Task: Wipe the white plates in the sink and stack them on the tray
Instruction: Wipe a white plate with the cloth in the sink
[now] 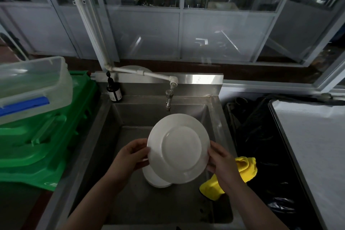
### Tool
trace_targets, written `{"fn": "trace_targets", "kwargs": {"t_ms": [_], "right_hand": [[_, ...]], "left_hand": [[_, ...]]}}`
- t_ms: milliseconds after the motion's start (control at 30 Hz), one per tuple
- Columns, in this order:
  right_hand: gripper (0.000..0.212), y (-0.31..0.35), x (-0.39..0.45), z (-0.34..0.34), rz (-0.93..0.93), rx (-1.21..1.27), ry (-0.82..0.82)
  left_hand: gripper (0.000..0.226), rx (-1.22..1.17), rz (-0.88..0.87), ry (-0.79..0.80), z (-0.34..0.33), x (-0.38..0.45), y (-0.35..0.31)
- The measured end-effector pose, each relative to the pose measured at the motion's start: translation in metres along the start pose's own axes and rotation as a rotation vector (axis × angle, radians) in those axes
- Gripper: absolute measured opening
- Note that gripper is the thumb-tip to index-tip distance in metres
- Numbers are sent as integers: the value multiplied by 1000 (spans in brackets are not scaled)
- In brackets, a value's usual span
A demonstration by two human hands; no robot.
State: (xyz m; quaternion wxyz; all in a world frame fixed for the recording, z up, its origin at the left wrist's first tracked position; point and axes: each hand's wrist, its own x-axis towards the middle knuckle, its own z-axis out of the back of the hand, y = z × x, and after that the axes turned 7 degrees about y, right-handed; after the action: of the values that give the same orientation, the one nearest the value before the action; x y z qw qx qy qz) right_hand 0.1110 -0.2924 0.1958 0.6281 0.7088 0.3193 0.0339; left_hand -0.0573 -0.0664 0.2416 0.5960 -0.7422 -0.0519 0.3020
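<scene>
- White plate point(179, 148): held above the steel sink point(104, 136), tilted, underside with its foot ring turned toward the camera; it is between the two hands and clear of the basin floor.
- Left hand point(131, 155): grips the plate's left rim; thumb on the near face, fingers curled behind the edge.
- Right hand point(223, 162): grips the plate's right rim, fingers bent round the edge; a yellow cloth point(242, 170) lies under and behind this hand, draped over the sink's right edge; whether the hand also holds the cloth cannot be told.
- Further white plates point(155, 179): a low stack on the basin floor, directly beneath the held plate and partly hidden by it; the count cannot be told.
- Tap point(169, 99): mounted at the back wall of the sink, fed by a white pipe point(141, 73) running in from the left; no water seen running.
- Dark pump bottle point(113, 91): upright on the sink's back left corner.
- Left of sink: green crates point(41, 145) stacked; a clear lidded box point(33, 87) with a blue clip rests on top.
- Right of sink: black bin liner point(261, 136); beyond it a white tray point(317, 145) with a dark rim at the frame's right edge.
</scene>
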Motion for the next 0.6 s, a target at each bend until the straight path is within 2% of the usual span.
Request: {"fn": "trace_targets", "kwargs": {"t_ms": [200, 367, 500, 600], "right_hand": [[32, -10, 7, 4, -62, -20, -25], [31, -13, 6, 1, -105, 18, -14], [29, -16, 6, -3, -144, 36, -11], [25, -17, 4, -6, -154, 34, -32]], "left_hand": [[22, -67, -14, 100, -8, -4, 5], [35, -176, 1, 169, -16, -8, 5], [52, -196, 13, 162, -19, -8, 5], [43, -181, -8, 141, -23, -9, 5]]}}
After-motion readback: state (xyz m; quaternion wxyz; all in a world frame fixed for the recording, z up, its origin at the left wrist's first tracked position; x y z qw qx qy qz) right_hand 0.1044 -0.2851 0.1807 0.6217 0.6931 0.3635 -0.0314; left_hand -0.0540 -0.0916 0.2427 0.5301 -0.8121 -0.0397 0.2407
